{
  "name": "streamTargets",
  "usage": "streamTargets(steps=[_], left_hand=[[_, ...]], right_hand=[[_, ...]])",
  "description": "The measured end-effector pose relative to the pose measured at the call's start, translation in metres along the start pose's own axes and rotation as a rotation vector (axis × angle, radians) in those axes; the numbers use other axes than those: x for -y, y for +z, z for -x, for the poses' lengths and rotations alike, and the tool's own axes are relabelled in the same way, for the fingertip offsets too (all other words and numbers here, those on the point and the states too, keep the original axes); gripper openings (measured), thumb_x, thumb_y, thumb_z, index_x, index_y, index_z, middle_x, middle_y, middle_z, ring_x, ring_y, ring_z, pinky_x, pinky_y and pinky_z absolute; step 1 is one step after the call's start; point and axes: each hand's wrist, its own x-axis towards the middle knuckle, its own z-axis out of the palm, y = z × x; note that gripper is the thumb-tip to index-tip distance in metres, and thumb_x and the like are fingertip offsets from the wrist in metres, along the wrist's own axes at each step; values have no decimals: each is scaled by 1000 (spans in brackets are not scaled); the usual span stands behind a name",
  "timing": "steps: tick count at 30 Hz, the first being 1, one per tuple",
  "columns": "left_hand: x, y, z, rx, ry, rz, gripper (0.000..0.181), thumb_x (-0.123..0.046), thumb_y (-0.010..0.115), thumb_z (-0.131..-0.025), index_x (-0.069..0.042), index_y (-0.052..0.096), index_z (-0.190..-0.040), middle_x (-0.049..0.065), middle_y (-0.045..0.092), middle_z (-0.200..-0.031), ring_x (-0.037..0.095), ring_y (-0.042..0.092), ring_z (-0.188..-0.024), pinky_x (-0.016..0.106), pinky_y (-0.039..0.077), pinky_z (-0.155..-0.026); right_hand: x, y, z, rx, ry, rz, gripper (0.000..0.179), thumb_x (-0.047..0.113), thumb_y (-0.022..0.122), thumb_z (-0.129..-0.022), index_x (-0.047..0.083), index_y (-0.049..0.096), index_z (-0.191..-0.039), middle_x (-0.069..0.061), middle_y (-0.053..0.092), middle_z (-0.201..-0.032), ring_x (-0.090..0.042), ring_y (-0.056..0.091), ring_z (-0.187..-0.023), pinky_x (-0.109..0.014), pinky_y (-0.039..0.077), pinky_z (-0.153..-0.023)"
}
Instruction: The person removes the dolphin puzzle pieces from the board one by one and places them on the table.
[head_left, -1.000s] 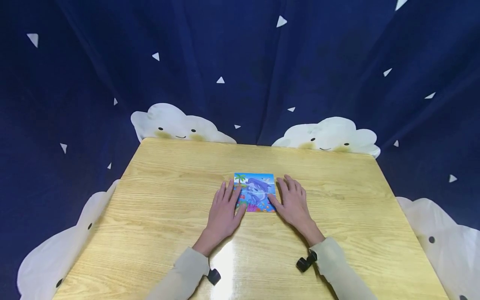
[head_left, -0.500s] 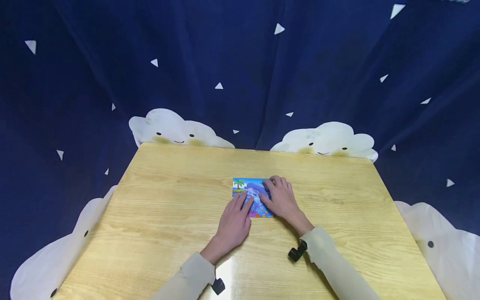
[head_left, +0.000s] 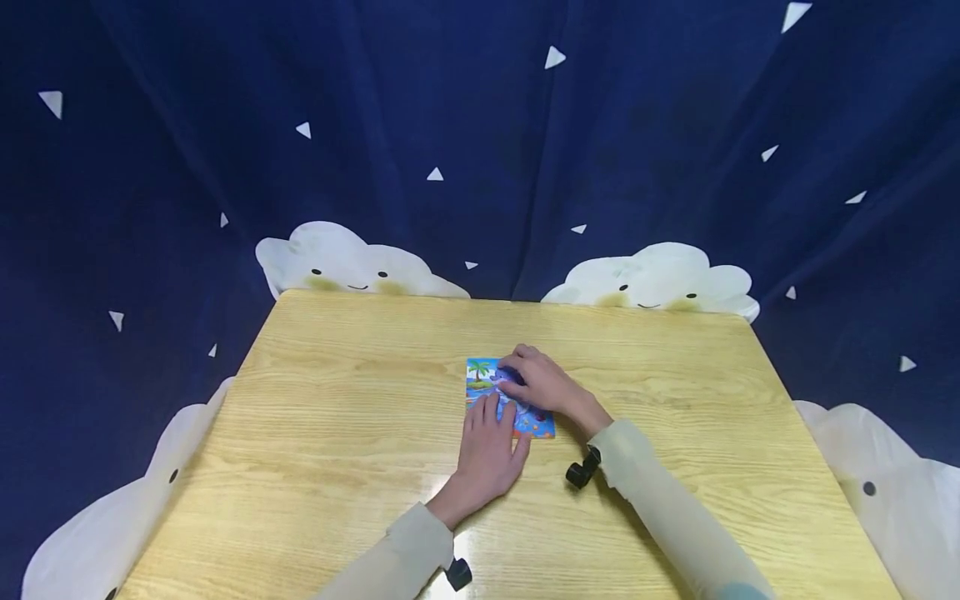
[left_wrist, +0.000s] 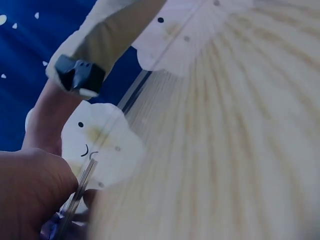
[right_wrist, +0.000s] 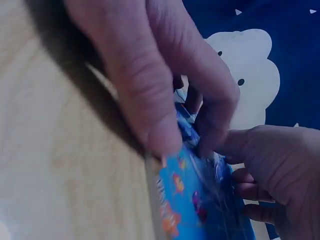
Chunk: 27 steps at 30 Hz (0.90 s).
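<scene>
A flat square board with a bright dolphin and palm tree picture lies on the table, partly covered by both hands. My left hand rests its fairly straight fingers on the board's lower left part, with the thumb beside the near edge. From the right, my right hand reaches across the upper part with bent fingers. In the right wrist view, its thumb and a finger stand apart, tips at the glossy picture surface. The left wrist view shows the board edge-on beside the left hand.
The wooden table stretches out all around the board. Behind it hangs a dark blue curtain with white triangles and smiling clouds. Each sleeve carries a small black wrist camera.
The left hand has slid from the board's left edge onto its lower part. From the right edge, my right hand has moved left over the picture, its fingers bending more.
</scene>
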Motion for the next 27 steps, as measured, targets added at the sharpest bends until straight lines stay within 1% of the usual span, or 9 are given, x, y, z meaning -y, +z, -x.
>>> streamTargets(steps=[3,6,9,13,17,22,27], left_hand=[[-1,5,-1,-19,-16,4,51,-44,49,-105,-14,54,-147,23,40,-154,44,34,-145,59,27,-118],[0,9,0,-23,-26,0,51,-44,47,-106,-20,54,-150,19,40,-157,42,33,-147,58,24,-118],[0,9,1,-27,-19,-2,50,-43,46,-106,-21,54,-151,17,41,-159,42,33,-148,57,23,-119],[-1,8,2,-14,-10,-15,49,-44,43,-107,-25,54,-151,14,41,-161,42,32,-150,57,23,-119],[-1,7,3,17,-15,-27,50,-49,39,-108,-31,54,-152,12,40,-162,39,29,-153,55,22,-119],[1,9,3,26,-16,-21,52,-52,38,-108,-31,52,-153,12,38,-163,39,26,-154,54,20,-120],[2,10,3,19,-7,-15,53,-52,39,-107,-30,52,-154,13,38,-163,40,26,-153,54,19,-120]], right_hand=[[1,1,-12,42,-11,-21,40,36,73,-98,8,70,-128,-5,61,-110,-19,56,-94,-41,50,-88],[5,1,-19,60,-8,-27,40,36,76,-97,7,70,-124,-5,61,-108,-19,56,-91,-40,50,-85],[9,-1,-24,77,9,-20,42,36,78,-95,5,70,-121,-5,61,-106,-19,56,-88,-39,50,-82],[13,-3,-28,114,53,-18,45,36,80,-93,3,68,-121,-4,61,-105,-18,55,-87,-38,50,-81],[15,-2,-30,142,89,-38,45,34,81,-92,3,66,-122,-4,61,-105,-18,55,-87,-37,50,-81],[12,-2,-32,156,77,-51,44,32,80,-93,3,63,-121,-5,60,-109,-18,55,-89,-38,49,-83],[10,-1,-33,164,67,-63,43,31,79,-94,3,61,-121,-7,56,-112,-19,55,-92,-38,50,-87]])
